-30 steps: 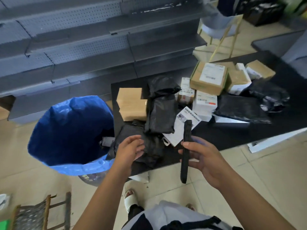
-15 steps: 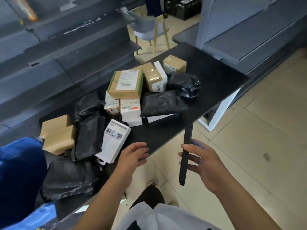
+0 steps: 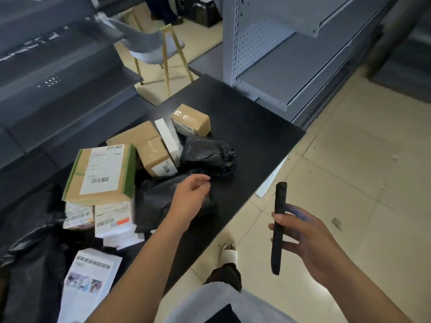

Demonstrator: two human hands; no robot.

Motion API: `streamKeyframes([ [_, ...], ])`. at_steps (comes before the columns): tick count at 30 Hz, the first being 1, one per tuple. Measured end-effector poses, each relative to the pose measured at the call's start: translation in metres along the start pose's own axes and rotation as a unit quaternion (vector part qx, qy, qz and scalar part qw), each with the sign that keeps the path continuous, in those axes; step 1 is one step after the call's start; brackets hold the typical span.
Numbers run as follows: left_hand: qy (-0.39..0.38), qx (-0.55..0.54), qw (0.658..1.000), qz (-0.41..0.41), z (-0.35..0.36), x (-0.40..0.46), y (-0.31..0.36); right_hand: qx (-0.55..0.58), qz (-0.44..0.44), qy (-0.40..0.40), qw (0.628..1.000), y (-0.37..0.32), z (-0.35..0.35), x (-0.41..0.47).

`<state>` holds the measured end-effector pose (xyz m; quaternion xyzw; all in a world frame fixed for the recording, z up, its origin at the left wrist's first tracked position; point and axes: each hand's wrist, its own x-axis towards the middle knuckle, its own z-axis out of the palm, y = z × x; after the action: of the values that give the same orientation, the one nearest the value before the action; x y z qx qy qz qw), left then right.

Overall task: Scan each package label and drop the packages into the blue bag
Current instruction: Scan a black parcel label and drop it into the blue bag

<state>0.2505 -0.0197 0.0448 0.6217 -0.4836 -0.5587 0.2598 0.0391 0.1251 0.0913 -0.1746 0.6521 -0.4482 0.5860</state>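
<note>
Packages lie piled on a black table. My left hand hovers with fingers apart over a flat black plastic mailer, touching or just above it. Behind it sits a crumpled black bag parcel. A large cardboard box with a white label rests on the pile to the left. My right hand holds a slim black handheld scanner upright, off the table's front edge. The blue bag is out of view.
Small cardboard boxes and white labelled boxes crowd the pile. A white printed mailer and more black bags lie at lower left. Grey shelving stands to the right, a chair behind the table.
The view has swung right, away from the blue bag. My left hand has reached forward from the table's near edge to the flat black mailer. The scanner stays in my right hand.
</note>
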Motion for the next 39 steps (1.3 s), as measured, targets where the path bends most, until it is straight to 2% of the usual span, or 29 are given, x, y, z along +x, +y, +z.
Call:
streamKeyframes([
  [2, -0.017, 0.109, 0.993, 0.045, 0.002, 0.042, 0.017, -0.014, 0.002, 0.010, 1.000, -0.024, -0.005, 0.020],
  [4, -0.043, 0.250, 0.964, 0.085, 0.003, 0.085, 0.031, -0.009, 0.000, 0.018, 1.000, -0.042, -0.011, 0.037],
  [7, -0.079, 0.459, 0.878, 0.115, 0.008, 0.138, 0.052, -0.008, -0.002, 0.021, 1.000, -0.061, -0.022, 0.061],
  [9, -0.113, 0.542, 0.826, 0.107, 0.011, 0.164, 0.060, -0.010, 0.000, 0.019, 1.000, -0.071, -0.028, 0.072],
  [12, -0.148, 0.601, 0.782, 0.070, 0.015, 0.185, 0.062, -0.011, 0.000, 0.009, 1.000, -0.088, -0.036, 0.093],
  [16, -0.115, 0.623, 0.772, 0.056, 0.025, 0.187, 0.057, -0.022, 0.008, -0.020, 1.000, -0.109, -0.042, 0.135],
  [20, -0.085, 0.657, 0.749, 0.023, 0.037, 0.187, 0.059, -0.041, 0.013, -0.080, 0.996, -0.134, -0.051, 0.183],
  [27, -0.001, 0.637, 0.765, -0.093, 0.087, 0.196, 0.085, -0.078, -0.006, -0.191, 0.979, -0.185, -0.092, 0.243],
  [30, 0.057, 0.527, 0.830, -0.175, 0.127, 0.195, 0.088, -0.080, 0.007, -0.204, 0.976, -0.197, -0.115, 0.260],
  [32, 0.110, 0.451, 0.860, -0.213, 0.159, 0.197, 0.090, -0.081, 0.020, -0.214, 0.973, -0.203, -0.127, 0.273],
  [35, 0.172, 0.421, 0.862, -0.224, 0.205, 0.196, 0.089, -0.086, 0.043, -0.224, 0.970, -0.205, -0.143, 0.290],
  [39, 0.224, 0.369, 0.882, -0.189, 0.236, 0.189, 0.087, -0.107, 0.069, -0.248, 0.961, -0.208, -0.156, 0.303],
])
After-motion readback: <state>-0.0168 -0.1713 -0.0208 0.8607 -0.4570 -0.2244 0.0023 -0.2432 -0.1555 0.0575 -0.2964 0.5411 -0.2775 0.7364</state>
